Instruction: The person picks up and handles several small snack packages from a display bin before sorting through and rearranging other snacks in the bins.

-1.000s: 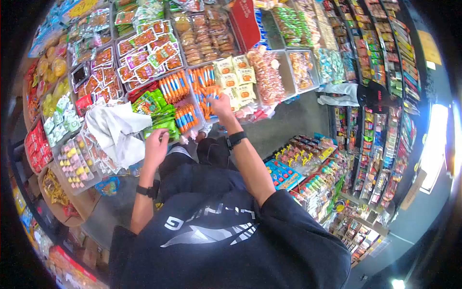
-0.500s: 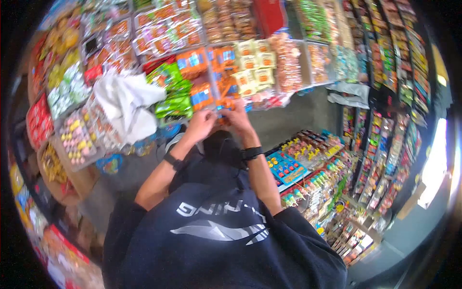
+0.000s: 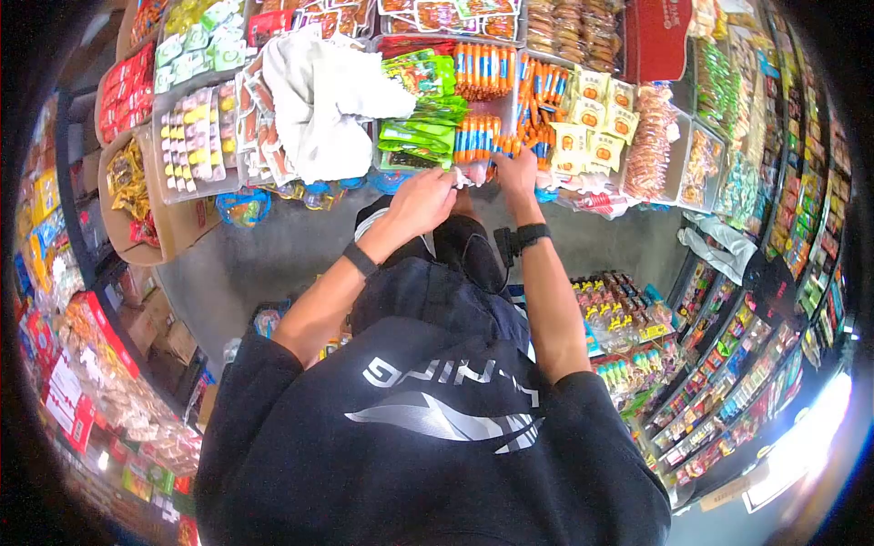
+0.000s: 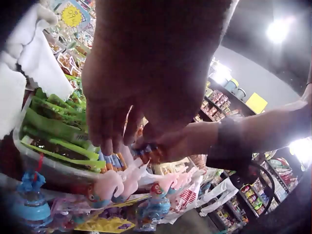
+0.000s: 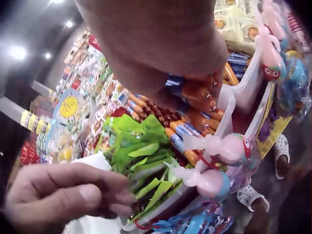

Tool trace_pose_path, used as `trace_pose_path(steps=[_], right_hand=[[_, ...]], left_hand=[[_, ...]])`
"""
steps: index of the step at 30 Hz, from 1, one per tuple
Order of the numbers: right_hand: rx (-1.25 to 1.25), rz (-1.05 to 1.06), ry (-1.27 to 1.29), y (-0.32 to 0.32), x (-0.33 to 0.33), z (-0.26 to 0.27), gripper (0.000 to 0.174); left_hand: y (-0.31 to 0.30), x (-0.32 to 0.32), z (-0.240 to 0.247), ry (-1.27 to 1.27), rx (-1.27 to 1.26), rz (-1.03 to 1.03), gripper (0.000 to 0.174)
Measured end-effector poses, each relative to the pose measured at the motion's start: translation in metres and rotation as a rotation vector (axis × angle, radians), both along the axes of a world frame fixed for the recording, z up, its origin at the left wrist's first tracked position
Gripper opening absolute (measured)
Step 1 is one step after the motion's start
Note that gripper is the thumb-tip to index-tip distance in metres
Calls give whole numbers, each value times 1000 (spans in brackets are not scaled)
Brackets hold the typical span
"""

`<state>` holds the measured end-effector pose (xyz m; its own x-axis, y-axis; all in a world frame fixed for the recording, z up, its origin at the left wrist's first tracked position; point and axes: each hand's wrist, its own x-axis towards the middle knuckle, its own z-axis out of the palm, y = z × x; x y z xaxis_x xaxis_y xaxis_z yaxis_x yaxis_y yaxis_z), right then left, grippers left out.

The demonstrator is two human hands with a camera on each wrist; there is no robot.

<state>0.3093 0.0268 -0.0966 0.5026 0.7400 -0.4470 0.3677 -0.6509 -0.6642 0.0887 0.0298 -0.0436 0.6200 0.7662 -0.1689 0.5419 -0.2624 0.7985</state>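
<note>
My right hand (image 3: 517, 173) grips several orange-and-blue wrapped sausages (image 5: 195, 92) over the front of the sausage bins. More of these sausages (image 3: 478, 136) lie in rows in the left bin, and others (image 3: 543, 82) are piled in the bin to its right. My left hand (image 3: 423, 200) is at the front edge, just left of the right hand, beside the green packets (image 3: 417, 136). In the right wrist view, the fingers of the left hand (image 5: 68, 195) are loosely bent with nothing between them. The right fingertips are partly hidden behind the hand there.
A white cloth (image 3: 328, 100) lies over the packets to the left. Cream packets (image 3: 592, 114) fill the bin on the right. Pink balloon-like toys (image 5: 219, 148) hang along the front rim. A cardboard box (image 3: 187, 232) stands at far left, and stocked shelves (image 3: 728, 346) line the right.
My left hand has moved right from beside the green packets, met the right hand, then drawn slightly apart. The right hand came from the right sausage bin toward the front. The head view has shifted.
</note>
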Motion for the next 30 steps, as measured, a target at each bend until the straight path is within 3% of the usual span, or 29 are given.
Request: trace_pose_path(steps=[1,3,5,11,15,17,25,30], right_hand=[[-16,110,-237,10,-5,1,30],[-87,129,-205,26,-9,-4,35],[-122,216,-382,31,-11,-21,36],[-280,144,-386,34,-16,-51,42],[-232,205,-350,31,-7,-55,44],[-113,92,-262,28,-2,-56,44],[-191,31,-355,27,6,-42,33],[-234,150,-358,32,4,-26,36]], left_hand=[[3,2,0,30,52,-27,20],[9,8,-1,5,102,9,18],[15,13,-1,-96,99,6,16],[26,9,-1,-128,164,43,15],[23,-3,-12,-141,262,143,14],[23,-10,-15,-75,198,105,14],[18,-19,-20,-72,192,106,14],[19,-19,-20,-69,191,91,14]])
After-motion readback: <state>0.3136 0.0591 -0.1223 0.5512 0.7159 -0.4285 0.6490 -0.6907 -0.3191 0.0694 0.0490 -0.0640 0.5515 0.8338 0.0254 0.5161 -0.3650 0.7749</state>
